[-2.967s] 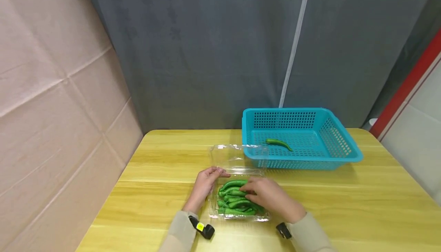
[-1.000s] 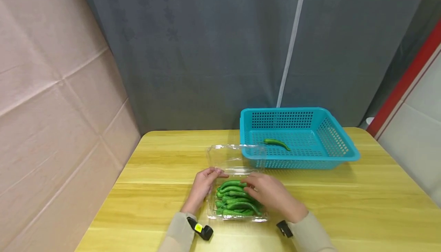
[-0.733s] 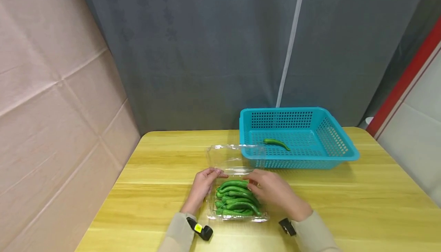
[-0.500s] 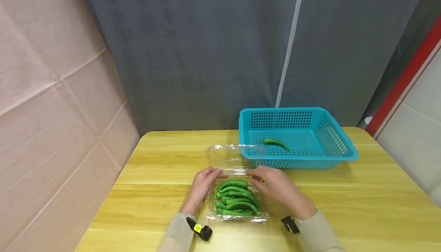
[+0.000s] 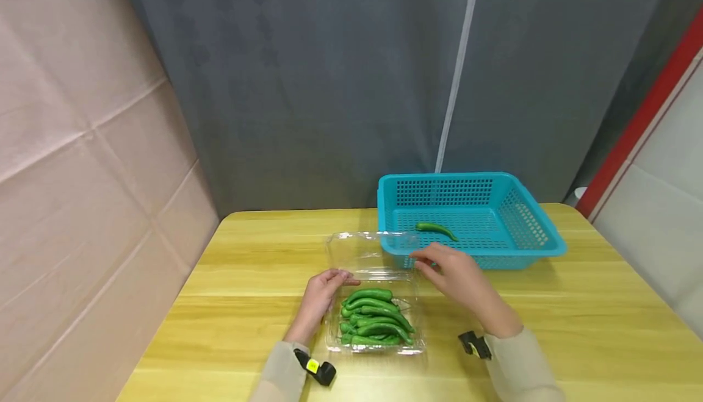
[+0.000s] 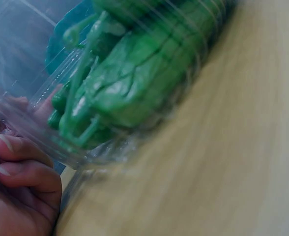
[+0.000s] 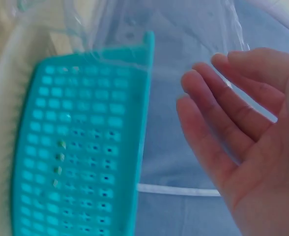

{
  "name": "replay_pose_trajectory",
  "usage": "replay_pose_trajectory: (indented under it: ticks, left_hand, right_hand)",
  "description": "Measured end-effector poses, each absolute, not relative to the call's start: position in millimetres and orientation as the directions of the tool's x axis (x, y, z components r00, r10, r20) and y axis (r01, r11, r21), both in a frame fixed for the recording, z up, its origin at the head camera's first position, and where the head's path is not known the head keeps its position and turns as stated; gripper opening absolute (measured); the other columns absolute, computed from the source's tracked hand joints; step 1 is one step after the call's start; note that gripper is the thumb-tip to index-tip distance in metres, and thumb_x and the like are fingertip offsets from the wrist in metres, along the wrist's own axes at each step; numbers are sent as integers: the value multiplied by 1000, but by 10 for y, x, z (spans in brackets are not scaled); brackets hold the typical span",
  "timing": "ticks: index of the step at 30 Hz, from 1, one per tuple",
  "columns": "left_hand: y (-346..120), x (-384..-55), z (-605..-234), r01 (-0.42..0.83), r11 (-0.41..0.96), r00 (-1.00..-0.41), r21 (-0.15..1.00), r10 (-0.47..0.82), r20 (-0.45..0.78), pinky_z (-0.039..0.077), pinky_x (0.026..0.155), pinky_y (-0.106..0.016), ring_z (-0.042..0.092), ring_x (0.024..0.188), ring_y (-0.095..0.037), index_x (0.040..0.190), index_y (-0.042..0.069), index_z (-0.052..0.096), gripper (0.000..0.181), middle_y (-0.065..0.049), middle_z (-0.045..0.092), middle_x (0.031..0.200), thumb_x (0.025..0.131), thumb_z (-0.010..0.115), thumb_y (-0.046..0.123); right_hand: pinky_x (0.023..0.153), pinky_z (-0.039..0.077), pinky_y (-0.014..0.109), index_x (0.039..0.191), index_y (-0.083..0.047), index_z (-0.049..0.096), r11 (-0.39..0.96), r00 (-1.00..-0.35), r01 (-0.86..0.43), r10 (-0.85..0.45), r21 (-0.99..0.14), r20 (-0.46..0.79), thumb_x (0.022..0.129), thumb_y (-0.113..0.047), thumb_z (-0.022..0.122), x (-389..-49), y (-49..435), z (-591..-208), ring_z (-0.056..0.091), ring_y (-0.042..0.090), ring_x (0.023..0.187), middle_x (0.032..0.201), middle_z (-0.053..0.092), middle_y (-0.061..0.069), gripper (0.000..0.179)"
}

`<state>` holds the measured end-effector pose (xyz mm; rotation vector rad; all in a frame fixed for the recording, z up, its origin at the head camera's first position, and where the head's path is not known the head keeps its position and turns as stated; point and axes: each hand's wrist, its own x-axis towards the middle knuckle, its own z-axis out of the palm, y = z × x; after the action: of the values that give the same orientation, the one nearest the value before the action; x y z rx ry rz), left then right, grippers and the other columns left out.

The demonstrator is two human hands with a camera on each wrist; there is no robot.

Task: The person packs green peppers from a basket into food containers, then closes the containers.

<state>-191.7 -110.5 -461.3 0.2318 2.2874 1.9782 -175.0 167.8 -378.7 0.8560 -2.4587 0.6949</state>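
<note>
A clear plastic clamshell container [image 5: 420,329] lies on the table with its lid raised behind it. Several green chili peppers [image 5: 379,319] fill its base side by side. My left hand [image 5: 318,301] grips the container at its left side near the hinge; the left wrist view shows the curled fingers [image 6: 29,169] at its corner. Just right of the lid, before the turquoise basket [image 5: 519,262], my right hand [image 5: 456,274] is raised with loosely bent fingers and holds nothing. A single chili pepper [image 5: 435,229] lies inside the basket.
The wooden table [image 5: 252,262] backs onto a dark grey curtain [image 5: 307,97]. A pale wall covering [image 5: 93,207] rises on the left. The basket's front left corner stands right behind the container's lid.
My right hand has left the peppers in the container and moved up and right toward the basket's front wall. My left hand keeps its grip on the container.
</note>
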Motion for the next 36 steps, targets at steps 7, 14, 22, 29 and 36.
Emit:
replay_pose_trajectory:
  ticks: [7, 14, 22, 29, 36]
  left_hand:
    - [-1110, -1902, -4617, 44, 137, -983, 990, 181, 18, 27, 31, -19, 30, 35, -6, 107, 5, 60, 29, -8, 66, 100, 93, 48, 27]
    - [-1137, -1902, -4615, 35, 142, -984, 989, 176, 9, 27, 31, -19, 30, 35, -5, 109, 3, 59, 31, -6, 66, 99, 93, 47, 27]
    - [-1105, -1911, -4608, 39, 126, -982, 991, 188, 15, 27, 32, -19, 30, 35, -6, 107, 4, 60, 31, -7, 66, 99, 93, 48, 28]
    - [-1090, -1899, -4621, 44, 115, -979, 992, 205, 20, 27, 31, -20, 30, 36, -6, 110, 1, 57, 34, -8, 66, 101, 93, 47, 28]
    - [-1061, -1873, -4624, 37, 114, -981, 993, 196, 14, 27, 31, -20, 30, 35, -6, 107, 6, 60, 30, -7, 66, 99, 93, 48, 29]
  right_hand:
    - [62, 49, 28, 97, -15, 66, 694, -726, -641, -409, -328, 554, 84, -15, 63, -1854, 1804, -3546, 55, 5, 72, 89, 60, -10, 14]
    - [65, 49, 31, 101, -17, 64, 721, -756, -612, -414, -325, 506, 87, -20, 59, -2042, 1857, -3317, 57, 10, 77, 95, 62, -6, 15]
    - [72, 48, 34, 106, -17, 63, 764, -797, -571, -428, -301, 426, 90, -25, 54, -2341, 1871, -3132, 57, 13, 84, 99, 62, -3, 19]
    - [72, 47, 34, 103, -15, 64, 817, -813, -540, -443, -205, 378, 89, -20, 55, -2583, 1854, -3027, 56, 13, 81, 98, 62, -1, 18]
    - [76, 47, 36, 105, -14, 65, 816, -821, -548, -481, -185, 308, 90, -19, 53, -2783, 1864, -2991, 57, 16, 86, 102, 63, 2, 20]
